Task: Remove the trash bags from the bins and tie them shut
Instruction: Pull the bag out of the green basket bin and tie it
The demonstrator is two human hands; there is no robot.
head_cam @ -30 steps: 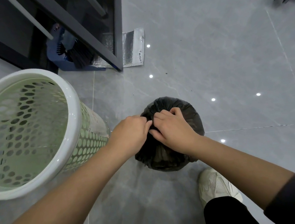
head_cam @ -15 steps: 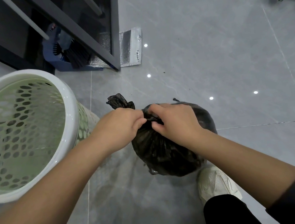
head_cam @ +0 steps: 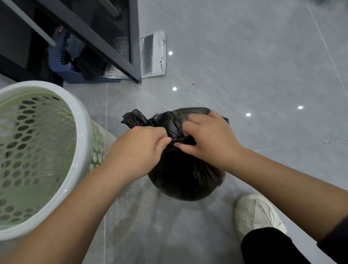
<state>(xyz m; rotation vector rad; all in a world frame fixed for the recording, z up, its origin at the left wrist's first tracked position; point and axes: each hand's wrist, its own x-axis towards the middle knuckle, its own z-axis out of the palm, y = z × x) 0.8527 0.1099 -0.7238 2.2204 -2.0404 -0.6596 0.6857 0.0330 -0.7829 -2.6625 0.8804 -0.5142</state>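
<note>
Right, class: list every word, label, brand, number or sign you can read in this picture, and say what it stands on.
None can be read.
Black trash bag: no print visible.
Green bin: no label visible.
Silver foil pouch: no text visible.
White shoe: no legible brand.

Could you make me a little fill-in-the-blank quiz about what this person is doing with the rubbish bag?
1. The black trash bag sits on the grey ____, outside the bin.
2. The left hand and the right hand both grip the bag's gathered ____.
3. The green perforated bin stands on the person's ____ side.
4. Near the bag is one white ____.

Missing words: floor; neck; left; shoe
</note>
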